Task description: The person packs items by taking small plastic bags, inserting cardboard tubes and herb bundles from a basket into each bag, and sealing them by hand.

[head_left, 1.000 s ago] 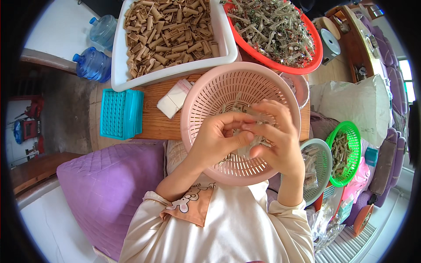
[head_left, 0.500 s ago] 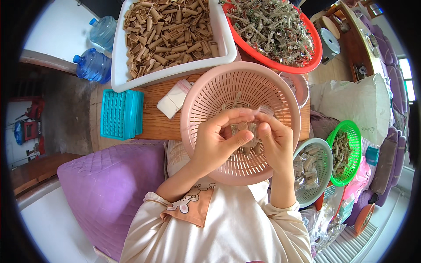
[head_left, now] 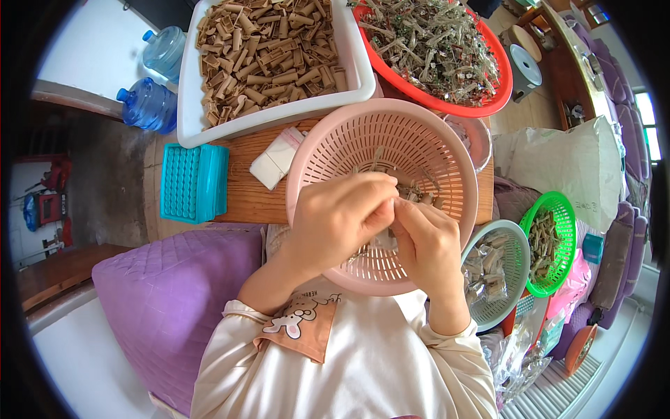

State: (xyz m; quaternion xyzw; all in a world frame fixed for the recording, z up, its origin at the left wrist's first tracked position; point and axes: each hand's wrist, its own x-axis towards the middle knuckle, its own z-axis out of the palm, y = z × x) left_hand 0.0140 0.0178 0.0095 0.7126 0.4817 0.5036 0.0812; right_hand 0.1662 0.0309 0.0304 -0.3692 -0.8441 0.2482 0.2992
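Note:
Both hands meet above a pink slotted plastic basket (head_left: pixel 328 140). My left hand (head_left: pixel 345 213) is closed, its fingertips pressed against those of the right. My right hand (head_left: pixel 429 248) pinches at the same spot, thumb and forefinger together. Whatever lies between the fingertips is too small and too covered to name. Under the hands a bit of clear plastic (head_left: pixel 384 239) shows, partly hidden. Inside the basket lie small brown and grey pieces (head_left: pixel 412 187), some with thin clear strips.
A white tub (head_left: pixel 279 112) of brown curved pieces and a red basket (head_left: pixel 447 108) of clear wrapped pieces stand behind. Stacked turquoise trays (head_left: pixel 192 183) and a white packet (head_left: pixel 272 166) sit left. At right are a grey basket (head_left: pixel 523 262) with packets and a green basket (head_left: pixel 567 248).
My fingers have come together and turned knuckles-up. The clear plastic and brown piece seen between them before are now mostly covered by the hands.

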